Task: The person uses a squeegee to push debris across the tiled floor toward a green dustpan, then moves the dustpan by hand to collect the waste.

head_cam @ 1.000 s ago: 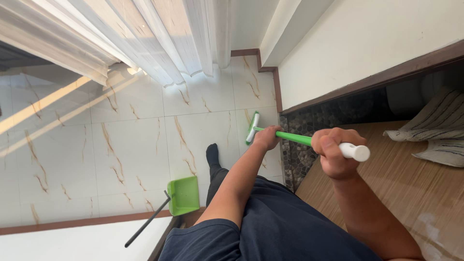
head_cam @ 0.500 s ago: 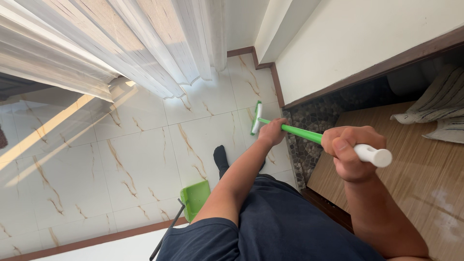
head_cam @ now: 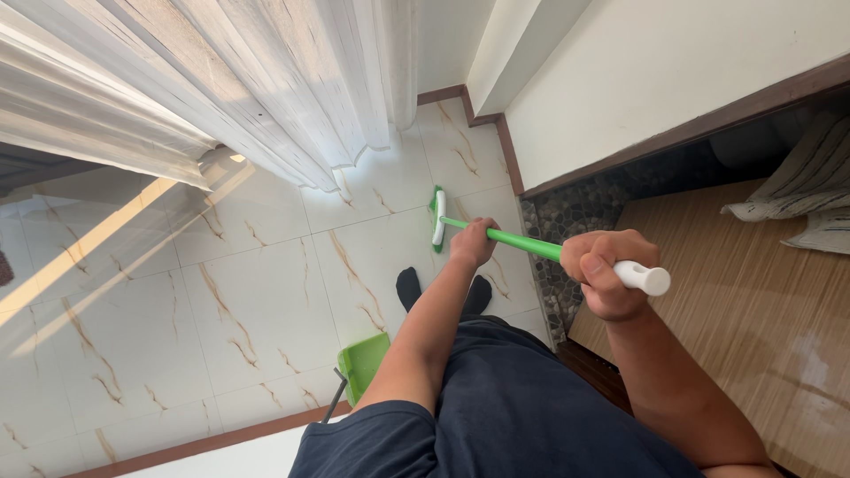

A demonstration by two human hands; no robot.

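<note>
I hold a broom with a green handle (head_cam: 522,244) and a white end cap. My right hand (head_cam: 606,274) grips the top of the handle just below the cap. Lower down the shaft, my left hand (head_cam: 472,242) is closed around it. The broom's green and white head (head_cam: 437,219) rests on the white marble-patterned floor tiles (head_cam: 239,292), ahead of my dark-socked feet (head_cam: 409,288). A green dustpan (head_cam: 363,363) with a dark handle stands on the floor by my left leg.
White curtains (head_cam: 266,97) hang at the upper left. A white wall with a brown baseboard (head_cam: 509,155) meets a pebble-faced step (head_cam: 575,212) up to a wooden platform (head_cam: 753,301). Striped cloth (head_cam: 806,190) lies at the far right.
The broom head has swept left across the tiles, away from the step. Both hands moved with the handle. My second foot has come into sight.
</note>
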